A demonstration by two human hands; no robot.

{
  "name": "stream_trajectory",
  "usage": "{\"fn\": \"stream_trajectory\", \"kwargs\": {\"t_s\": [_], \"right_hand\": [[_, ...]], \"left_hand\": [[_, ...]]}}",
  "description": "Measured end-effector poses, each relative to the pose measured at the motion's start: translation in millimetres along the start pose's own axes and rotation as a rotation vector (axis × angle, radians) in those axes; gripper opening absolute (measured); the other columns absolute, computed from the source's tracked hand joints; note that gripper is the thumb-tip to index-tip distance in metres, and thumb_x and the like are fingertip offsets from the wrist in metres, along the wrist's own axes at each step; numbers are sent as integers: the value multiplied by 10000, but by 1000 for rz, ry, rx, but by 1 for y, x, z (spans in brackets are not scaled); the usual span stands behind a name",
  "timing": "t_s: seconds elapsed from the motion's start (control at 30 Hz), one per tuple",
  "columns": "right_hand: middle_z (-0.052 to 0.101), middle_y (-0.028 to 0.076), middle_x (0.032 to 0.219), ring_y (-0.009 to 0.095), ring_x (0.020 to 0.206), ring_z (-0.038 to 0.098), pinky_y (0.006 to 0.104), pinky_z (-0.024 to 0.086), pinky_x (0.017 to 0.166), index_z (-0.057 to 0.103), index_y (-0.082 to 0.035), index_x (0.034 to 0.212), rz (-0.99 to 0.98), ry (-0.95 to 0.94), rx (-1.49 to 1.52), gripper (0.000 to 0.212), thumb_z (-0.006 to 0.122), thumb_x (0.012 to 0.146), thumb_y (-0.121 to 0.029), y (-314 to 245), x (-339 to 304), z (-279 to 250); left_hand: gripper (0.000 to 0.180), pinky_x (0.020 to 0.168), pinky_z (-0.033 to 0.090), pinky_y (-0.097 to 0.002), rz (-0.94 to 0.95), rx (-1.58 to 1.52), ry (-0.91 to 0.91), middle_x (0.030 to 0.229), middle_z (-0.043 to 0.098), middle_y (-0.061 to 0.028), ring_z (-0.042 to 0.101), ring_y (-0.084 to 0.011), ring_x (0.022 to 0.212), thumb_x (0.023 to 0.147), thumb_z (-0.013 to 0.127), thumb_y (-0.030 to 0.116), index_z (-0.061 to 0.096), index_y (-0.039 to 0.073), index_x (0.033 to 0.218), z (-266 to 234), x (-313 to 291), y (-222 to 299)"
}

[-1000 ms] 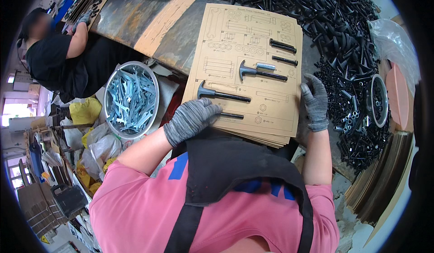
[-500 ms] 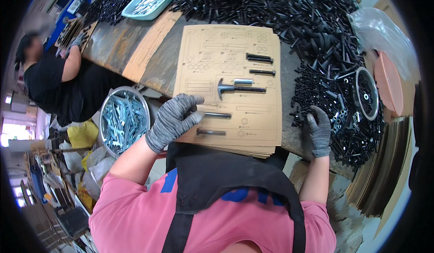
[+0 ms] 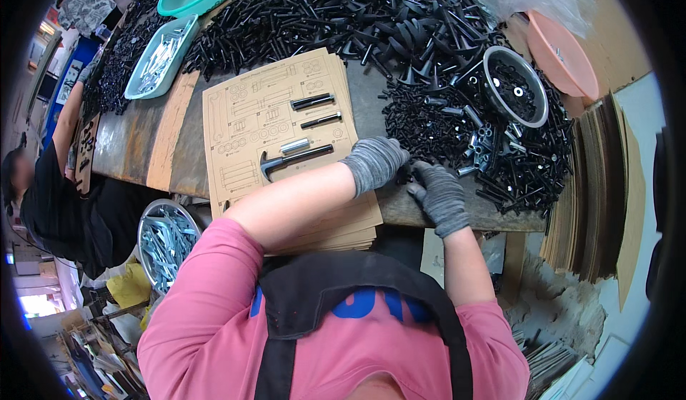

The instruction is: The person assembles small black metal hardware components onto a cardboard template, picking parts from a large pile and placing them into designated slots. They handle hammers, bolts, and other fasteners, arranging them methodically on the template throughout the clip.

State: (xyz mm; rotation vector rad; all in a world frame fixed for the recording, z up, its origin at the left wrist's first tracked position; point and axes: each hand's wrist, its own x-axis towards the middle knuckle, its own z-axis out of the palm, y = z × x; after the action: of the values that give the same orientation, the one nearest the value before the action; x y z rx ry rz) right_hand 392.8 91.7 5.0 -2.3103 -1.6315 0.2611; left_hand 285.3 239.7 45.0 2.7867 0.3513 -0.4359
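Here both gloved hands, left hand (image 3: 375, 163) and right hand (image 3: 441, 196), curl half-closed, fingertips in the black screws (image 3: 457, 125)

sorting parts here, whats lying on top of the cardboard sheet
On the cardboard sheet lie a hammer, two black bolts and a silver sleeve. The left forearm covers its lower edge.

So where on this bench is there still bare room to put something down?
Bare tabletop lies left of the cardboard sheet, below the pale blue tray. The sheet's lower left is free too. Right of it, black screws crowd around both hands.
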Motion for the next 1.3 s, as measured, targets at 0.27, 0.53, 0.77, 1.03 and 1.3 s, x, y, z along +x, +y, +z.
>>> {"fn": "stream_trajectory", "kwargs": {"t_s": [0.27, 0.53, 0.77, 1.03, 1.3], "right_hand": [[576, 131, 918, 304, 852, 584, 422, 477, 727, 566, -107, 985, -115, -121, -33, 246, 598, 786, -248, 12, 9, 8], [585, 119, 905, 292, 873, 573, 410, 472, 745, 581, -104, 959, -117, -37, 9, 194, 576, 794, -206, 15, 1, 12], [591, 128, 888, 313, 862, 563, 415, 455, 757, 598, -92, 936, -142, -23, 101, 173, 580, 783, -172, 17, 0, 11], [614, 121, 941, 227, 891, 581, 313, 452, 815, 608, -3, 961, -88, 0, 471, 199, 586, 773, -66, 12, 34, -18], [624, 120, 909, 277, 884, 580, 360, 457, 802, 637, -57, 934, -430, -64, 267, 194, 630, 763, -148, -122, 157, 7]], "left_hand": [[258, 614, 521, -392, 117, 143, 78, 887, 580, -126, 628, -296, 783, 786, 543, 115, 604, 160, 1032, 7, 6, 0], [183, 580, 522, -377, 214, 225, 84, 857, 571, -122, 630, -281, 748, 812, 518, 154, 610, 126, 968, 10, 2, 0], [156, 620, 526, -383, 167, 127, 181, 882, 581, -134, 632, -288, 784, 800, 527, 128, 615, 103, 927, -1, -9, -2], [236, 727, 499, -366, -136, -32, 377, 895, 604, -101, 610, -282, 836, 712, 644, 86, 625, 105, 946, -39, -99, -144], [190, 728, 491, -365, -266, 51, 338, 913, 612, -122, 611, -295, 845, 766, 611, 65, 615, 85, 955, -14, -130, -194]]}}
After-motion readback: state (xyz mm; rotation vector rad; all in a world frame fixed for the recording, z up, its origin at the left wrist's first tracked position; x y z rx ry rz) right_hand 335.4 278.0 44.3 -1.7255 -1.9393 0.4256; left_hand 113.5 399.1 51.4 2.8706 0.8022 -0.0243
